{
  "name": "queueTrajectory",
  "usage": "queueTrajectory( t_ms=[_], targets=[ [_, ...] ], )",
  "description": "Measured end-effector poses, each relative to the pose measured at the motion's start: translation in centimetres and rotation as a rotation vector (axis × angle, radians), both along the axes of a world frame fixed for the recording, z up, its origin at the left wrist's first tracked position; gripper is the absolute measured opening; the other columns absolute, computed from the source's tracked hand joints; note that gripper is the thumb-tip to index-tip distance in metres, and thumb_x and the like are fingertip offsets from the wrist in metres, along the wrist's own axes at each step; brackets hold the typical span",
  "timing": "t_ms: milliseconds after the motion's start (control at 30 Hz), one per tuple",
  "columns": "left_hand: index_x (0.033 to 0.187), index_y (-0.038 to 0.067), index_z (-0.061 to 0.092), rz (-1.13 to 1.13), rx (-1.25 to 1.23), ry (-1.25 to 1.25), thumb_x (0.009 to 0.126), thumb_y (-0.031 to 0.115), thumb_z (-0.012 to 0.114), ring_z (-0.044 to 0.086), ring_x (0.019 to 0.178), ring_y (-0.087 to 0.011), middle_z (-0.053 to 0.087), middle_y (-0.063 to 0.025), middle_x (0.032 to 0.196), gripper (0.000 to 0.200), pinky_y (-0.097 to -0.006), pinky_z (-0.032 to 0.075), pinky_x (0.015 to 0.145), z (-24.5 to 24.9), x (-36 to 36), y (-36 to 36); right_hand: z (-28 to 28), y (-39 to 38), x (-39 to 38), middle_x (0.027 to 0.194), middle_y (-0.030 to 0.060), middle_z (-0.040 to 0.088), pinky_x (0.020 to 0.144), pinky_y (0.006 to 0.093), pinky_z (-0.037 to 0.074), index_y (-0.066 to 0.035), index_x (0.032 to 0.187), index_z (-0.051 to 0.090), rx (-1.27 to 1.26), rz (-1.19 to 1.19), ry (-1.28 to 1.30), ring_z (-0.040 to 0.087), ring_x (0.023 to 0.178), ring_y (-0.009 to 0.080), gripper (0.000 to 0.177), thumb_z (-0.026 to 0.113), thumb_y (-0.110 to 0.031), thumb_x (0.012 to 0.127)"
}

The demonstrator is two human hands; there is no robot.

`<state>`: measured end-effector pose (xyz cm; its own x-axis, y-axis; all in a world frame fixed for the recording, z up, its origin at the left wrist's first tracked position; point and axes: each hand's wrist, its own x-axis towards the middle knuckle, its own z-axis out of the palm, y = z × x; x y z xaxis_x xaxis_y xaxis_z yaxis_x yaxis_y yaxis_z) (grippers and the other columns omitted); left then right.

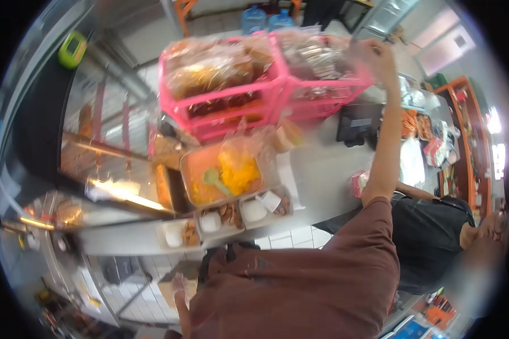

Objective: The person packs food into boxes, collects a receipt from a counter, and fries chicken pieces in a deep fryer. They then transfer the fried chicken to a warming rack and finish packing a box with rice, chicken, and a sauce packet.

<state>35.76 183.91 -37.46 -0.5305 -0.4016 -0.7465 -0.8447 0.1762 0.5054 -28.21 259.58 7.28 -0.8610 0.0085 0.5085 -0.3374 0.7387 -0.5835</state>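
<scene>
Right pink crate (311, 108), open side up, stands at the far side of a metal counter (322, 164); its long axis runs left to right, its right end towards the person's raised arm. Shiny clear packets (319, 59) fill it above the rim. The right hand (377, 53) is at that right end, fingers bent beside blurred clear plastic; whether it grips anything I cannot tell. Left pink crate (226, 95) adjoins it, also lengthwise left to right, heaped with wrapped food.

Nearer lies a tray (201, 162) of yellow food (240, 172), with a pale green scoop (214, 178) in it. Along the near edge, three small containers (178, 234) hold white and brown food. The left hand (180, 285) hangs low at near left, below the counter and in front of a cardboard box (167, 288); it seems covered in clear film, and whether it is closed or loose I cannot tell.

Glare hides what the packets contain, and blur obscures the right crate's end. At right, a person in black (430, 231) is partly hidden behind the brown sleeve (370, 226)
</scene>
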Motion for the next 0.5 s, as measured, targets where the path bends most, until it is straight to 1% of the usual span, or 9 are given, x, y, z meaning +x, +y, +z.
queueTrajectory(
  t_ms=[33, 67, 133, 167, 200, 233, 267, 400, 500],
  targets=[
    [0.123, 0.009, 0.052, 0.06, 0.101, 0.124, 0.095, 0.039, 0.043, 0.053, 0.098, -0.0292, 0.053, -0.0096, 0.121, 0.042, -0.0397, 0.046, 0.08, -2.9, 1.2, -1.3, 0.8, -0.9, 0.6, 0.084, 0.0022, 0.067, 0.071, 0.0259, 0.047, -0.003, 0.097, 0.068, -0.076, 0.08, 0.016, 0.059, 0.077, 0.0101, 0.018, 0.059, -0.017, 0.089],
    [0.128, 0.012, 0.049, 0.46, 0.801, 0.43, 0.094, 0.036, 0.044, 0.045, 0.111, -0.0303, 0.045, -0.0097, 0.13, 0.042, -0.0417, 0.04, 0.09, -6.1, 1.7, -3.2, 1.3, -2.2, 1.6, 0.085, 0.001, 0.066, 0.072, 0.0247, 0.046, -0.002, 0.097, 0.067, -0.079, 0.114, 0.025, 0.058, 0.078, 0.0095, 0.017, 0.059, -0.015, 0.089],
    [0.139, 0.017, 0.041, 0.575, 1.763, 0.674, 0.092, 0.029, 0.047, 0.028, 0.137, -0.0324, 0.031, -0.01, 0.149, 0.05, -0.0456, 0.029, 0.109, -8.9, 4.4, -4.1, 2.6, -8.0, 5.4, 0.087, 0.0012, 0.064, 0.073, 0.0236, 0.046, -0.001, 0.094, 0.067, -0.132, 0.194, -0.042, 0.058, 0.078, 0.0096, 0.016, 0.059, -0.014, 0.09],
    [0.127, 0.014, 0.048, 0.58, 1.194, 0.667, 0.092, 0.035, 0.048, 0.039, 0.114, -0.0264, 0.041, -0.0079, 0.126, 0.04, -0.0404, 0.035, 0.091, -9.0, 5.7, -4.1, 2.5, -11.1, 7.9, 0.086, 0.0027, 0.064, 0.073, 0.0236, 0.046, -0.001, 0.092, 0.066, -0.172, 0.232, -0.102, 0.057, 0.077, 0.0104, 0.016, 0.059, -0.015, 0.09],
    [0.114, 0.012, 0.054, 0.391, 0.459, 0.356, 0.092, 0.04, 0.048, 0.05, 0.09, -0.0204, 0.052, -0.0058, 0.103, 0.036, -0.0352, 0.041, 0.074, -5.0, 4.4, -1.8, 1.6, -13.9, 10.1, 0.087, 0.004, 0.063, 0.073, 0.0245, 0.047, -0.001, 0.091, 0.066, -0.23, 0.422, -0.218, 0.058, 0.077, 0.0119, 0.014, 0.059, -0.012, 0.089],
    [0.102, 0.009, 0.061, 0.342, 0.073, -0.014, 0.093, 0.045, 0.049, 0.061, 0.067, -0.0144, 0.063, -0.0038, 0.08, 0.039, -0.0301, 0.047, 0.057, 2.1, 0.8, 2.3, 1.2, -16.5, 11.9, 0.088, 0.0053, 0.063, 0.073, 0.0253, 0.047, -0.001, 0.09, 0.066, -0.28, 0.608, -0.323, 0.059, 0.077, 0.0134, 0.011, 0.06, -0.01, 0.089],
    [0.098, 0.01, 0.062, 0.391, 0.037, -0.082, 0.092, 0.047, 0.049, 0.054, 0.058, -0.0095, 0.058, -0.0005, 0.071, 0.04, -0.0269, 0.042, 0.051, 4.7, -0.5, 4.0, 0.4, -19.3, 14.2, 0.089, 0.0067, 0.063, 0.073, 0.0264, 0.048, -0.001, 0.089, 0.066, -0.306, 0.759, -0.423, 0.06, 0.079, 0.0149, 0.008, 0.062, -0.007, 0.087],
    [0.106, 0.01, 0.06, 0.419, 0.086, -0.022, 0.091, 0.052, 0.048, 0.056, 0.061, -0.0118, 0.059, -0.0015, 0.076, 0.046, -0.0266, 0.043, 0.052, 6.6, 1.4, 6.1, -6.7, -29.5, 21.3, 0.093, 0.0073, 0.064, 0.071, 0.0275, 0.047, -0.002, 0.085, 0.068, -0.208, 1.28, -0.722, 0.06, 0.083, 0.0155, 0.009, 0.071, -0.005, 0.078],
    [0.111, 0.009, 0.057, 0.433, 0.097, 0.046, 0.09, 0.057, 0.048, 0.058, 0.065, -0.013, 0.06, -0.0038, 0.081, 0.053, -0.027, 0.045, 0.054, 5.3, 3.0, 6.5, -11.3, -37.3, 27.0, 0.091, 0.0066, 0.065, 0.069, 0.0279, 0.046, -0.002, 0.084, 0.068, -0.387, 1.247, -0.948, 0.059, 0.08, 0.0179, 0.009, 0.072, -0.006, 0.077]
  ],
)
